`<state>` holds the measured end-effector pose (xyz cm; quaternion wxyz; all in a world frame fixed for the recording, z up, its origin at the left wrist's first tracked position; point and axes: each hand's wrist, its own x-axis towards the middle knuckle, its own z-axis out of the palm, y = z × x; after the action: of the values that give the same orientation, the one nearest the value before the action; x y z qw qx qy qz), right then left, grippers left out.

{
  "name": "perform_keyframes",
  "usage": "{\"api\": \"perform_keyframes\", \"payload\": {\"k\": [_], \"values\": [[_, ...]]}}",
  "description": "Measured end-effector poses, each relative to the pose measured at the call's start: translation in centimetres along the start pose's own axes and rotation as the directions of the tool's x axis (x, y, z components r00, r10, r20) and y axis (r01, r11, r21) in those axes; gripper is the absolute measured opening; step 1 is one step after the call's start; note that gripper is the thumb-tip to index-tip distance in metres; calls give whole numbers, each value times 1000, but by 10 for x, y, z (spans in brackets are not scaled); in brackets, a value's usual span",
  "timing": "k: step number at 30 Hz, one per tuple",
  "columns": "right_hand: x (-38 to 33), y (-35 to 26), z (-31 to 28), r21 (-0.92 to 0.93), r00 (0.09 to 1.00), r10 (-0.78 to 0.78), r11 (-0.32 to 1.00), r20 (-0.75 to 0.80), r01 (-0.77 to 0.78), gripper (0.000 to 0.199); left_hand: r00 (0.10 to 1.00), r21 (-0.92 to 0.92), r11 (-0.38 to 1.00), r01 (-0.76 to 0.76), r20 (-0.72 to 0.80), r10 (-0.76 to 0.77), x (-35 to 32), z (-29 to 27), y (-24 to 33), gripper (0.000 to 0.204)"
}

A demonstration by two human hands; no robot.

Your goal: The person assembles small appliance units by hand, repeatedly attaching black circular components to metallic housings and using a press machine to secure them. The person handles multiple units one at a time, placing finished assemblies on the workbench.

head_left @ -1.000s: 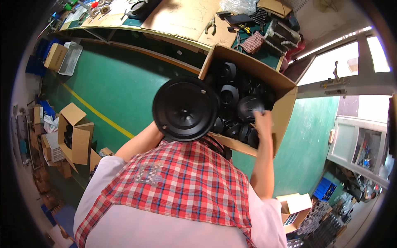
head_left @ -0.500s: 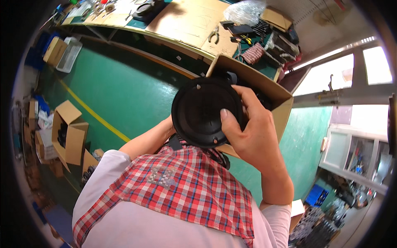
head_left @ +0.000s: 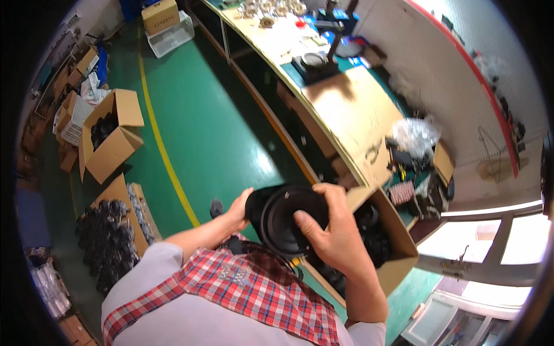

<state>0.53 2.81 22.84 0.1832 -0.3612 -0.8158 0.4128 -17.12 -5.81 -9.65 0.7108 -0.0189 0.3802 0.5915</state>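
In front of my plaid apron (head_left: 254, 282), both hands hold a round black part (head_left: 291, 216) with a dished face and ringed rim; its exact kind is unclear. My right hand (head_left: 334, 230) grips its right side, with the thumb on the face and the fingers over the rim. At the opposite side, my left hand (head_left: 238, 212) is closed against its edge, and some of those fingers are hidden behind it. Just right of the part stands an open cardboard box (head_left: 401, 277) containing black pieces (head_left: 372, 236).
A long workbench (head_left: 346, 109) runs along the far side, bearing pliers (head_left: 373, 151), a clear plastic bag (head_left: 416, 137) and a black stand (head_left: 317, 66). Leftward on the green floor are an open carton (head_left: 109, 155) and a heap of black parts (head_left: 107, 242). A window frame (head_left: 485, 259) is at right.
The view has swung left, so the bench and box appear farther right and lower. The black part has tilted, showing more of its side. Both hands still hold it.
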Motion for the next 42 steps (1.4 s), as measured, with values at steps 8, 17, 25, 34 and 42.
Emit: {"api": "perform_keyframes", "payload": {"k": [8,17,25,34,42], "values": [[180,-75,148,270,932,79,945,353,-183,32,983,-88,991,-104,-160,89,-57,-149,186,48],[406,-115,225,69,952,-92,995,293,75,36,907,-92,903,-419,-91,412,21,-169,374,41],[629,-122,134,-182,958,-184,957,220,225,49,875,-5,878,-479,72,478,186,-129,556,52],[869,-65,41,-44,991,-136,990,-18,135,49,850,73,864,-498,237,470,374,3,725,71],[990,44,-75,70,913,220,975,-342,-209,51,943,403,898,-175,332,35,661,119,812,43]]}}
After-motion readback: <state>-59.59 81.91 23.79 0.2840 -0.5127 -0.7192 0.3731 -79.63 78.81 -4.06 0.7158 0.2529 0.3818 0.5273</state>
